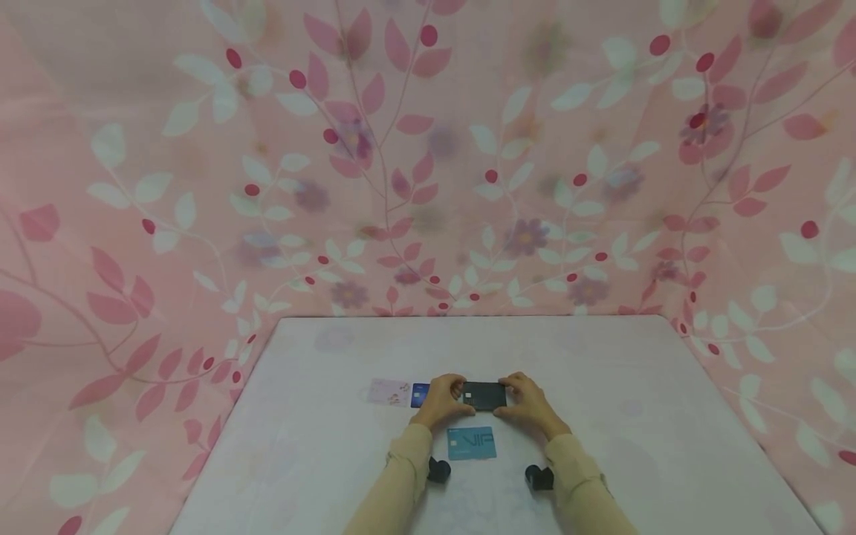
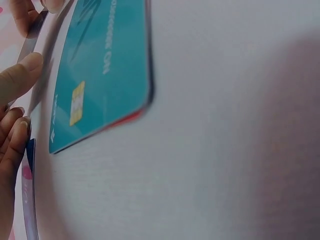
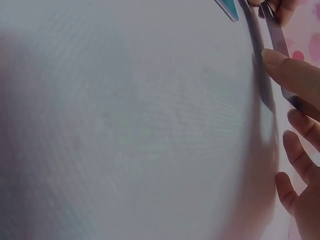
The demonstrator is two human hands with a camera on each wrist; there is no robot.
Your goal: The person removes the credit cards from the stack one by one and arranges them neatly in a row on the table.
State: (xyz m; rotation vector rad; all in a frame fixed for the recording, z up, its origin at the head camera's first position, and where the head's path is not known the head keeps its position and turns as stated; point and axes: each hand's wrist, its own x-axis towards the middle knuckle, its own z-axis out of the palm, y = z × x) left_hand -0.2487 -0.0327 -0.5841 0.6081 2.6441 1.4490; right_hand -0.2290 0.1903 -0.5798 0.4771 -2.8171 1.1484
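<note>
A black card with a chip (image 1: 484,396) is held between both hands. My left hand (image 1: 443,401) pinches its left end between thumb and fingers. At the right end, my right hand (image 1: 531,405) grips it the same way. The right wrist view shows the card edge-on (image 3: 276,37), above its shadow on the table. Nearer to me lies a teal card with a chip and "VIP" lettering (image 1: 472,443); red shows beneath its edge in the left wrist view. Left of the black card is a blue card (image 1: 419,395), partly hidden by my left hand.
A pale pink patterned card (image 1: 389,391) lies at the left end of the row, beside the blue one. The white table (image 1: 602,357) is backed and flanked by pink floral cloth (image 1: 428,186). Black wrist devices (image 1: 439,470) sit under both forearms.
</note>
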